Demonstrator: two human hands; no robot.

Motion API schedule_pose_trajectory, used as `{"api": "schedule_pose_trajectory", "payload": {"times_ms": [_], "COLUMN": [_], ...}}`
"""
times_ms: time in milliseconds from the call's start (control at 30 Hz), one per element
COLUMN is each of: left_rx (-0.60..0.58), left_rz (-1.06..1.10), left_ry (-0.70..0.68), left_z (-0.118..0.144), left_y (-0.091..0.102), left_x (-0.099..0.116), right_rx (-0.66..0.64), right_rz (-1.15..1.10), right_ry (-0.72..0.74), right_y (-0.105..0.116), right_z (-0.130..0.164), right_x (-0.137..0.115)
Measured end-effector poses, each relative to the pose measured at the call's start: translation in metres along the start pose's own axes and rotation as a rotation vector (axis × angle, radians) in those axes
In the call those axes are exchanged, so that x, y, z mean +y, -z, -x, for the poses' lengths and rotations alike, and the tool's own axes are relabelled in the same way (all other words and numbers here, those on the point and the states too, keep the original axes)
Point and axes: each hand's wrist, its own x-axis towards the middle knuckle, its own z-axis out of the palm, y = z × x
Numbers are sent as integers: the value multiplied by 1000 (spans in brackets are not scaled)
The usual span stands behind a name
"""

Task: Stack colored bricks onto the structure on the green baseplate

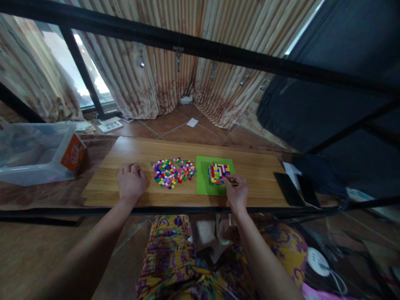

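A small block structure [216, 173] of red, yellow, white and blue toy bricks stands on a green baseplate [202, 183]. My right hand [236, 192] is at its near right corner, thumb and fingertips drawn together against the bricks. Whether a loose brick is between those fingertips cannot be seen. To the left of the baseplate lies a spread-out pile of small multicoloured toy bricks [168, 174]. Left of that pile, my left hand [131, 183] rests on the wooden tabletop [137, 148] with its fingers curled under. Its palm side is hidden.
A clear plastic bin [31, 166] with an orange label stands left of the table. Dark flat objects [288, 188] lie at the table's right end. A black metal bar [206, 49] crosses above the far side, before striped curtains [168, 83]. My knees are below the near edge.
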Motion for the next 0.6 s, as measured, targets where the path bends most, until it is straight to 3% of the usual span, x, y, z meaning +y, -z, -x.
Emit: {"api": "schedule_pose_trajectory", "payload": {"times_ms": [200, 600], "left_rx": [6, -22], "left_rz": [-38, 13], "left_ry": [-13, 19], "left_z": [0, 1], "left_y": [1, 5], "left_x": [1, 4], "right_rx": [64, 32], "right_rz": [21, -41], "right_ry": [-61, -148], "right_y": [-2, -17], "right_z": [-3, -15], "right_x": [10, 13]}}
